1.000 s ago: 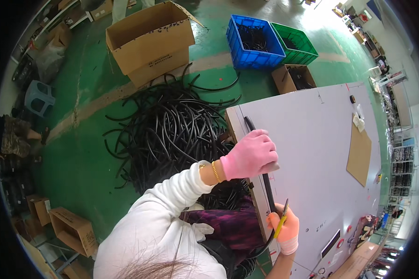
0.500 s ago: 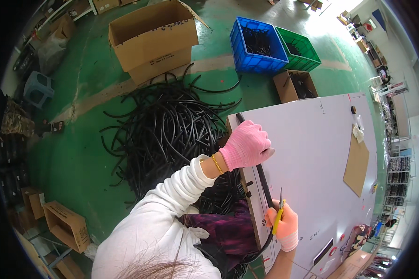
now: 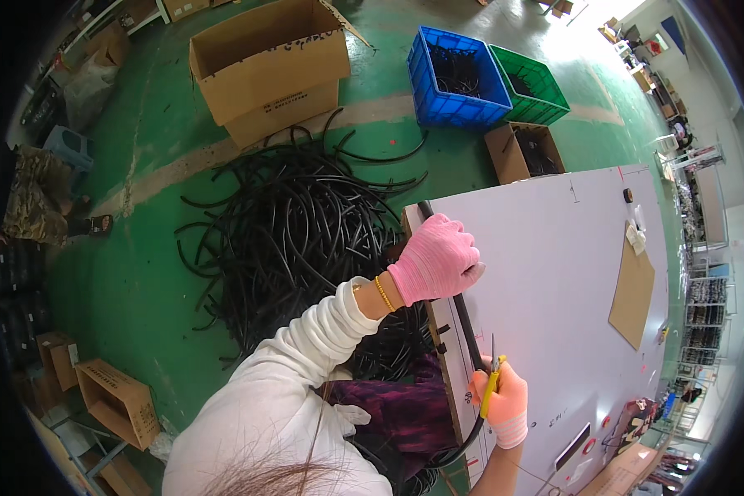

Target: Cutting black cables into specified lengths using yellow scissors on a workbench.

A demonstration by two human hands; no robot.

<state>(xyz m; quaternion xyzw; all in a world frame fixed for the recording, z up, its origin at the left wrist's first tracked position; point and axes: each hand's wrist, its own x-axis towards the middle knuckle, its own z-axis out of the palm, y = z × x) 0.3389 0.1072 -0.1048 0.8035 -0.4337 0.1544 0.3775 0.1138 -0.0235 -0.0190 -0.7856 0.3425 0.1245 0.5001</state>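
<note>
The left grip (image 3: 435, 260) is closed over a black hose (image 3: 466, 326) lying along the white surface (image 3: 554, 273) edge; at 5 o'clock the right grip (image 3: 503, 401) clasps yellow-handled cutters (image 3: 489, 388). The hose looks rubbery, light and springy, probably best pinned close to the blades.

Black rubber hose (image 3: 465, 318): thin, long, lying straight along left edge of white table (image 3: 554, 273), lower end curving off table edge. Yellow-handled cutter (image 3: 489, 382): small, blades up, tip touching hose beside lower stretch, upright and slightly tilted.
</note>
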